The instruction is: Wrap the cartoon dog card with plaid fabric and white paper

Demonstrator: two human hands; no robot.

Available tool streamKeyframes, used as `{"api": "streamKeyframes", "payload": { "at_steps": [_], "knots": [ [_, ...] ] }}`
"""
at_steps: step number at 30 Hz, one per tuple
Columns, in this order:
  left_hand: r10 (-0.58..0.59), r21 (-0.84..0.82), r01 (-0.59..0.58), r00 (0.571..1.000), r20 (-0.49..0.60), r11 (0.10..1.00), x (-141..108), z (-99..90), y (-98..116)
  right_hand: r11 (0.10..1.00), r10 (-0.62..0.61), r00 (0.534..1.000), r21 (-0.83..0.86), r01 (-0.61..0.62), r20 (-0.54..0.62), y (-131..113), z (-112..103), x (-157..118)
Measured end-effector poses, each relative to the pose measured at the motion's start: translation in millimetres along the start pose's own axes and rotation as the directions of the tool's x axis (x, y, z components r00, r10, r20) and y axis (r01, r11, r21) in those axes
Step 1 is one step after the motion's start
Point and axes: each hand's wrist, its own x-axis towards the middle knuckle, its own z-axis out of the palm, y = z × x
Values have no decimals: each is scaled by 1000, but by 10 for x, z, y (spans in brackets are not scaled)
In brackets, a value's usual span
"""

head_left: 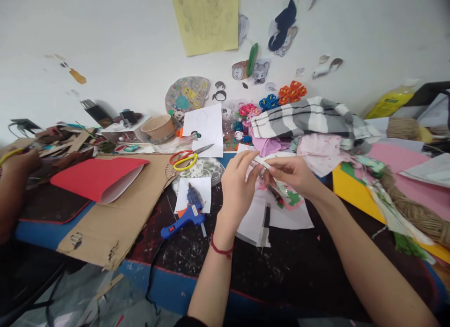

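My left hand (241, 184) and my right hand (291, 173) meet above the middle of the table, both pinching a small white strip (262, 163), perhaps paper, between thumbs and fingers. Beneath them lie white paper sheets (251, 219) and scraps with green and pink bits (293, 198). To the left of my left hand, a blue hot glue gun (191, 213) rests with its nozzle on a white paper square (206, 186). Scissors with red and yellow handles (186, 160) lie behind the glue gun.
At far left, another person's hand (21, 165) holds something yellow. Red folded paper (98, 177) lies on brown cardboard (105, 233). Behind are a tape roll (158, 128), pipe-cleaner flowers (292, 92) and checked cloth (316, 118). Twine (415, 212) and yellow card (355, 192) sit right.
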Motion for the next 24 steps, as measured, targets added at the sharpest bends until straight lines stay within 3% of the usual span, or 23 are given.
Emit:
{"api": "streamKeyframes", "payload": {
  "at_steps": [3, 7, 11, 13, 16, 18, 21, 24],
  "knots": [
    [33, 59, -31, 999, -27, 998, -26, 10, 12, 1000, 8, 999, -5, -8, -32, -18, -6, 4],
    [-83, 110, 101, 983, -162, 989, -62, 9, -8, 1000, 15, 1000, 24, -15, -17, -43, -31, 6],
    [-226, 97, 241, 963, -149, 966, -68, 15, -29, 994, 35, 999, 102, -37, 19, -30, -33, -2],
    [-185, 116, 200, 974, -131, 973, -67, 31, -33, 992, 36, 999, 117, -35, -3, -7, -23, -3],
    [2, 221, 16, 997, -79, 975, -76, 58, -29, 996, 39, 999, 81, -36, -33, 33, -11, -1],
    [38, 268, -15, 996, -79, 963, -88, 67, -26, 997, 43, 999, 69, -41, -19, 48, -12, -1],
    [-79, 212, 114, 983, -164, 971, -102, 66, -32, 995, 36, 999, 95, -37, 14, 35, -21, -9],
    [-292, 48, 300, 947, -134, 953, -103, 61, -39, 992, 18, 1000, 125, -20, 12, -3, -23, -20]
  ]
}}
